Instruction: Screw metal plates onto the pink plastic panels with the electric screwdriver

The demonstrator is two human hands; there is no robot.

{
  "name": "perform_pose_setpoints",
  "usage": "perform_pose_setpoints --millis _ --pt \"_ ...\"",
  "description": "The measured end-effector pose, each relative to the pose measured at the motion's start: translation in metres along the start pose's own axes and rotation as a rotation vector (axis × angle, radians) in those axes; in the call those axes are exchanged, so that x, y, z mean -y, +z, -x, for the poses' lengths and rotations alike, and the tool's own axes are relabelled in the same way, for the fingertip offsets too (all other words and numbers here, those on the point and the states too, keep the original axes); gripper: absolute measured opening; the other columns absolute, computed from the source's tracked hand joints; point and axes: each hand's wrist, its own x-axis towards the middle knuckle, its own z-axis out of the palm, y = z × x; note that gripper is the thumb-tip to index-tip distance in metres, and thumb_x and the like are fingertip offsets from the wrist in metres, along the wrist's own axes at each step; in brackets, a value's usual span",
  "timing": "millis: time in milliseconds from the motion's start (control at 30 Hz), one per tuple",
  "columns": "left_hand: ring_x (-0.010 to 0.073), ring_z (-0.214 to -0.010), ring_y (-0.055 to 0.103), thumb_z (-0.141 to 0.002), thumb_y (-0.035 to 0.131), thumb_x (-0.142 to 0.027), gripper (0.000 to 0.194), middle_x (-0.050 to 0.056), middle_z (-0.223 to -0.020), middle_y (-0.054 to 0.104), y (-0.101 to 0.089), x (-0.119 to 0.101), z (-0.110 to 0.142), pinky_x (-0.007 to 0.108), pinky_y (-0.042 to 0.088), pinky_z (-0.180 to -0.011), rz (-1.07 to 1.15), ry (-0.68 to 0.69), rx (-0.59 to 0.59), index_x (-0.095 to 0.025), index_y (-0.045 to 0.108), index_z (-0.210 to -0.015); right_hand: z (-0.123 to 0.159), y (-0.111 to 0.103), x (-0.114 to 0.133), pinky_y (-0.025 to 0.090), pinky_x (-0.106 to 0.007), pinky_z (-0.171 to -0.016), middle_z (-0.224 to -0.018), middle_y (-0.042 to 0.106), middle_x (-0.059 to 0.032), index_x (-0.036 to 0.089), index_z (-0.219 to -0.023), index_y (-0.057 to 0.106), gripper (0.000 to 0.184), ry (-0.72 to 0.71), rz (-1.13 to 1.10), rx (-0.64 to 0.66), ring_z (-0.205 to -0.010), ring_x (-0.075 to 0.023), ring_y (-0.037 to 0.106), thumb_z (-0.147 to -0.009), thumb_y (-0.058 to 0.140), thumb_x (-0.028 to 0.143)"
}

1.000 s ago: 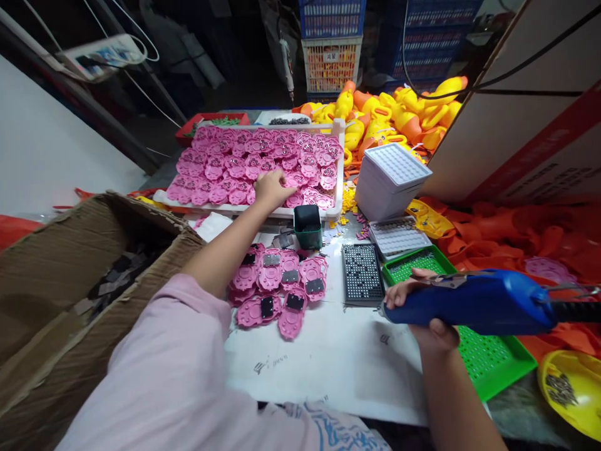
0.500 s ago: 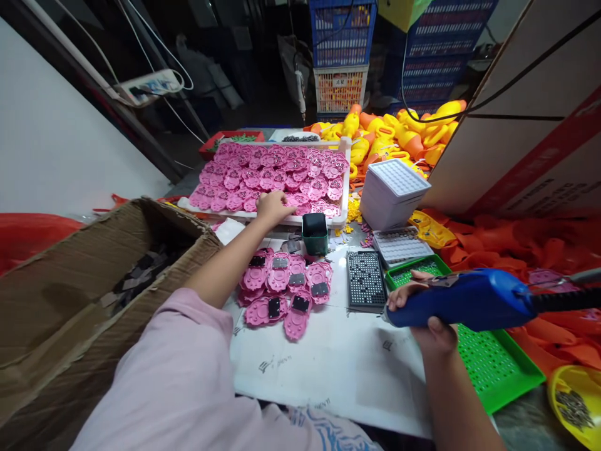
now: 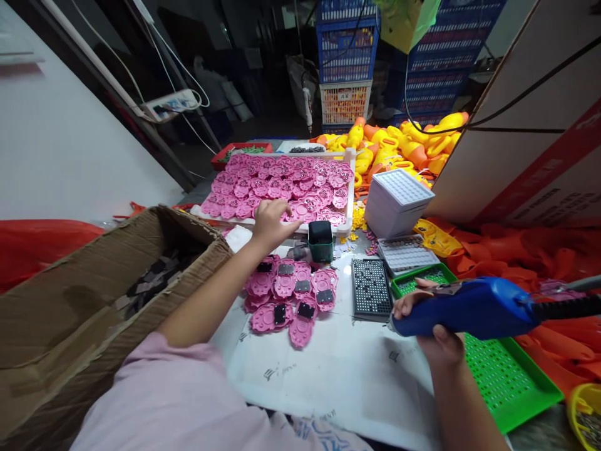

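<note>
My left hand (image 3: pixel 271 220) reaches to the near edge of a white tray (image 3: pixel 348 188) filled with several pink plastic pieces (image 3: pixel 282 181); its fingers curl over a pink piece there. My right hand (image 3: pixel 429 326) grips a blue electric screwdriver (image 3: pixel 474 308) held level above a green perforated tray (image 3: pixel 498 376). Between the hands, a cluster of pink pieces with dark inserts (image 3: pixel 293 294) lies face-down on the white sheet (image 3: pixel 338 369). A small dark green box (image 3: pixel 320 241) stands just right of my left hand.
An open cardboard box (image 3: pixel 94 300) with dark scraps sits at the left. A black screw grid (image 3: pixel 370 288), a white grid tray (image 3: pixel 406 254) and a stack of white trays (image 3: pixel 397 200) stand at centre right. Yellow and orange toy parts (image 3: pixel 399 147) and blue crates (image 3: pixel 347 44) are behind.
My left hand has drawn back from the middle of the pink tray towards its near edge. The view has tilted, shifting everything slightly downward. The right hand still holds the screwdriver.
</note>
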Motion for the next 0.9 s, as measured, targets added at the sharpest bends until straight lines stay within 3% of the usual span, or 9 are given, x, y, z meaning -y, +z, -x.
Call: perform_pose_setpoints --millis 200,400,667,800,900 --pt "0.0228 -0.103 0.054 -0.075 0.07 -0.042 0.025 0.003 -0.103 0.068 -0.04 -0.024 0.039 0.038 0.035 -0.095 0.099 0.272 -0.134 -0.021 0.056 -0.075 0.0 -0.002 -0.002 0.05 -0.035 -0.065 -0.072 0.058 -0.0023 0.025 -0.116 0.049 0.052 -0.019 -0.008 0.002 -0.065 -0.0163 0.059 -0.071 0.064 0.048" --pt "0.0233 -0.097 0.057 -0.074 0.074 -0.037 0.024 0.004 -0.096 0.07 -0.059 -0.037 0.061 0.041 0.041 -0.09 0.104 0.463 -0.242 -0.021 0.057 -0.072 0.0 -0.004 -0.004 0.05 -0.034 -0.062 -0.072 0.058 -0.0025 0.024 -0.114 0.049 0.05 -0.033 -0.005 0.021 -0.065 -0.0163 0.059 -0.072 0.063 0.047" --pt "0.0243 -0.097 0.056 -0.072 0.076 -0.029 0.02 0.004 -0.096 0.071 -0.066 -0.045 0.075 0.042 0.043 -0.087 0.061 0.574 -0.307 -0.021 0.058 -0.075 0.001 -0.006 -0.005 0.05 -0.034 -0.063 -0.073 0.057 -0.0021 0.024 -0.12 0.049 0.054 -0.037 0.005 0.043 -0.066 -0.0155 0.058 -0.074 0.062 0.048" --pt "0.0226 -0.095 0.058 -0.073 0.077 -0.029 0.021 0.004 -0.095 0.07 -0.067 -0.044 0.078 0.041 0.045 -0.087 0.136 0.533 -0.224 -0.02 0.058 -0.076 0.001 -0.009 -0.007 0.051 -0.031 -0.066 -0.078 0.058 -0.0013 0.024 -0.126 0.045 0.056 -0.04 -0.046 0.11 -0.07 -0.0138 0.058 -0.077 0.063 0.044" --pt "0.022 -0.094 0.06 -0.073 0.076 -0.029 0.02 0.004 -0.096 0.069 -0.069 -0.044 0.08 0.042 0.044 -0.088 0.165 0.511 -0.173 -0.02 0.058 -0.075 0.001 -0.012 -0.01 0.053 -0.03 -0.073 -0.089 0.059 -0.003 0.018 -0.124 0.047 0.048 -0.047 -0.096 0.163 -0.08 -0.0119 0.059 -0.083 0.057 0.041"
